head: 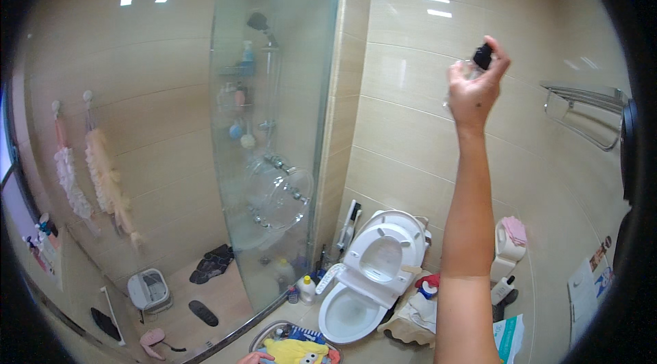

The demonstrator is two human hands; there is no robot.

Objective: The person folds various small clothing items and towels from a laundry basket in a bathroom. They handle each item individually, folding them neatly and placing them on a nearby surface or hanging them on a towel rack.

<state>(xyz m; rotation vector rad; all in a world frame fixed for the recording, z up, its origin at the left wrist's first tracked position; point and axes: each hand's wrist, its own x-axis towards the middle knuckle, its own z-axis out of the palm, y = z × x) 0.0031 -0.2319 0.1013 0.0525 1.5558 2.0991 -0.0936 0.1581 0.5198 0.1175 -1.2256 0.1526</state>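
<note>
My right hand (477, 86) is raised in front of the tiled wall, closed around a clear bottle with a black cap or spray top (482, 56); a finger lies over the top. At the bottom edge, part of my left hand (255, 358) shows beside a yellow plush item with cartoon eyes (295, 351), which lies in an oval basin (259, 336) with other cloth. Whether those fingers grip it is hard to tell. Between the hands and farther back stands a white toilet (354, 307) with its seat and lid up.
A glass shower panel (277, 107) stands left of the toilet, with a cleaner bottle (307, 289) near its base. A metal towel rack (585, 97) juts from the right wall. A slipper (203, 313) and a small white stool or bin (149, 289) are on the shower floor.
</note>
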